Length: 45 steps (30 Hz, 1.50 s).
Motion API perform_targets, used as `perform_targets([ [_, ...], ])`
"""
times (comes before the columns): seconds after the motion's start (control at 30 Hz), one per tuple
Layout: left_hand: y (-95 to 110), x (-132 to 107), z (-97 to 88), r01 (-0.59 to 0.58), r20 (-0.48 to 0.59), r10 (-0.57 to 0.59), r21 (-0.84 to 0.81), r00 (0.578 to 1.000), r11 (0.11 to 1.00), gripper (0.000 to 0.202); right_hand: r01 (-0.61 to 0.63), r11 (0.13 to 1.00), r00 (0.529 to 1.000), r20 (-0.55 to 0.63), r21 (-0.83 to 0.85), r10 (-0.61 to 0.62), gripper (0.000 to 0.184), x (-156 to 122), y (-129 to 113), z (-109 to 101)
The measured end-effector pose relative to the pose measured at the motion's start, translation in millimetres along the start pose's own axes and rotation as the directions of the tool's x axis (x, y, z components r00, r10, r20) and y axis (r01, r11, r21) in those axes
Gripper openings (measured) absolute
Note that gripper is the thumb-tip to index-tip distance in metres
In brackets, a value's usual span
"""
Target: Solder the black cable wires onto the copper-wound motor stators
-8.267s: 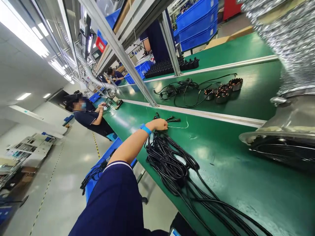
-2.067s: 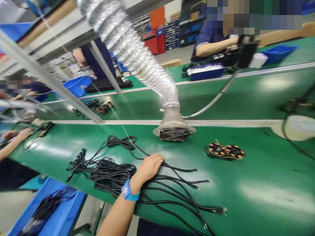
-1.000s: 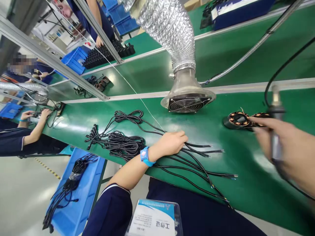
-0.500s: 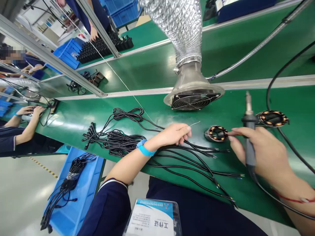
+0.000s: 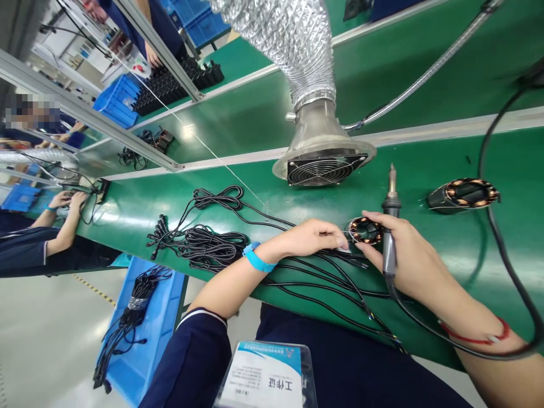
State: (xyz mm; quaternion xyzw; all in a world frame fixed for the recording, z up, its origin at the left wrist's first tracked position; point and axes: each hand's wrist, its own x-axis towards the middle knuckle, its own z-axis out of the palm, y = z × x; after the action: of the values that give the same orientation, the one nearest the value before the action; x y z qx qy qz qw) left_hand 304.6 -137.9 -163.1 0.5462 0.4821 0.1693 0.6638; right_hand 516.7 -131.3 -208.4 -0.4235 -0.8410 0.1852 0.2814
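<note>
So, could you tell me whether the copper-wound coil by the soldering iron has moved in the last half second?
Yes. The coil has slid left along the bench, away from the second coil, toward the left hand.

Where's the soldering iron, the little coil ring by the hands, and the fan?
soldering iron [image 5: 389, 249], head view, on its dark handle.
coil ring [image 5: 364, 229], head view, on its copper windings.
fan [image 5: 323, 169], head view, on its wire grille.

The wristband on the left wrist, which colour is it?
Bright blue wristband; the head view shows it.
</note>
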Motion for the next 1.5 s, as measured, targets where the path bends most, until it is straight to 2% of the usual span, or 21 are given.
perform_targets([
  [0.07, 1.9, 1.0, 1.6, -0.014, 0.039, 0.018, -0.093, 0.999, 0.996, 0.013, -0.010, 0.999, 1.000, -0.003, 0.050, 0.010, 0.045, -1.8, 3.4, 2.9],
  [0.13, 3.1, 2.7, 3.3, -0.037, 0.049, 0.043, -0.119, 0.998, 0.992, 0.014, -0.011, 0.997, 1.000, -0.011, 0.074, 0.012, 0.044, -2.6, 4.8, 4.7],
  [0.23, 4.0, 2.9, 6.0, -0.059, -0.077, 0.054, -0.074, 0.996, 0.996, 0.018, -0.002, 0.995, 1.000, -0.030, 0.095, 0.005, 0.045, -2.5, 5.2, 6.6],
  [0.3, 5.6, 0.6, 9.0, -0.056, -0.167, 0.059, 0.023, 0.984, 0.998, 0.024, -0.002, 0.994, 1.000, -0.031, 0.107, 0.006, 0.045, -2.2, 5.6, 7.3],
  [0.37, 8.2, -2.2, 13.2, -0.043, -0.199, 0.084, 0.201, 0.976, 0.979, 0.032, -0.006, 0.993, 1.000, -0.023, 0.119, 0.009, 0.045, -2.1, 6.1, 7.4],
  [0.43, 10.6, -3.8, 16.9, -0.031, -0.221, 0.124, 0.384, 0.967, 0.923, 0.028, -0.009, 0.992, 1.000, -0.018, 0.127, 0.011, 0.045, -2.3, 6.3, 7.0],
  [0.5, 11.5, -3.5, 17.5, -0.030, -0.245, 0.156, 0.453, 0.957, 0.891, 0.018, -0.010, 0.991, 1.000, -0.018, 0.132, 0.013, 0.044, -2.4, 6.1, 6.5],
  [0.6, 9.8, -1.7, 11.6, -0.031, -0.280, 0.146, 0.379, 0.949, 0.925, 0.013, -0.011, 0.991, 1.000, -0.027, 0.132, 0.015, 0.043, -2.5, 5.3, 6.4],
  [0.77, 7.5, -1.0, 6.6, 0.005, -0.212, 0.040, 0.207, 0.977, 0.978, 0.020, -0.015, 0.992, 0.999, -0.028, 0.123, 0.018, 0.044, -2.4, 4.2, 6.2],
  [0.87, 10.3, -0.2, 12.7, -0.033, -0.222, 0.092, 0.257, 0.971, 0.966, 0.023, -0.023, 0.993, 1.000, -0.015, 0.118, 0.025, 0.045, -2.7, 4.3, 5.5],
  [1.0, 13.0, 1.3, 14.4, -0.038, -0.242, 0.146, 0.402, 0.959, 0.915, 0.012, -0.031, 0.992, 0.999, -0.005, 0.125, 0.032, 0.046, -3.1, 3.9, 4.8],
  [1.13, 7.6, 2.4, 8.6, 0.051, -0.286, 0.036, 0.289, 0.958, 0.956, 0.013, -0.050, 0.991, 0.999, 0.000, 0.121, 0.050, 0.047, -2.3, 2.5, 4.4],
  [1.23, 2.9, 4.4, 9.8, 0.078, -0.261, -0.033, 0.164, 0.965, 0.983, 0.020, -0.034, 0.994, 0.999, -0.008, 0.102, 0.035, 0.047, -2.0, 1.8, 4.0],
  [1.37, 3.8, 7.7, 13.5, 0.046, -0.207, -0.010, 0.171, 0.978, 0.984, 0.021, -0.010, 0.996, 1.000, -0.028, 0.088, 0.012, 0.046, -2.2, 1.8, 3.9],
  [1.5, 7.7, 8.9, 6.2, 0.034, -0.313, 0.025, 0.183, 0.949, 0.982, 0.012, -0.036, 0.994, 0.999, -0.011, 0.104, 0.037, 0.047, -2.2, 1.2, 3.9],
])
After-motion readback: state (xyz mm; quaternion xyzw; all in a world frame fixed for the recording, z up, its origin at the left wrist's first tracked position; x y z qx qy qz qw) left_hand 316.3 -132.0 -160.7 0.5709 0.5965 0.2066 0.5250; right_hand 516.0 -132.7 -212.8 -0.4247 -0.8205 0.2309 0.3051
